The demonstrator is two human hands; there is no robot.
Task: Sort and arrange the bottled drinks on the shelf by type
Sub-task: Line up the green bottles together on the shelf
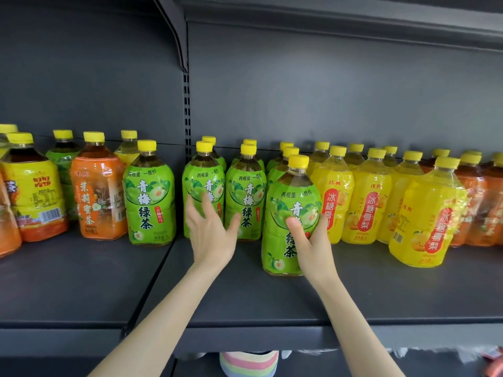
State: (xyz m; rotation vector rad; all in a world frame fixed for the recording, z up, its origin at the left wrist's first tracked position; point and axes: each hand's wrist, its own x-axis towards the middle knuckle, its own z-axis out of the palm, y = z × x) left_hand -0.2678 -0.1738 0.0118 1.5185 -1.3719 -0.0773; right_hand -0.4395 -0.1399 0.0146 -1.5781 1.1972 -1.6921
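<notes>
My right hand [313,240] grips a green-label tea bottle [283,213] standing forward of the rows on the dark shelf [245,303]. Spread open, my left hand [209,232] reaches toward two green-label bottles, one [202,183] touched by the fingertips and one [246,191] beside the thumb. Another green bottle [149,197] stands left of the shelf upright. Yellow-label pear drinks [367,202] fill the right side, with one yellow bottle [427,219] set forward. Orange-label bottles [98,191] stand at the left and far right [479,202].
A slotted shelf upright [186,110] divides two bays. The shelf's front edge [272,338] runs below my arms. The upper shelf's underside [326,17] overhangs the bottle caps. A yellow and orange bottle [32,191] stands far left. Something pastel-striped [249,363] shows below the shelf.
</notes>
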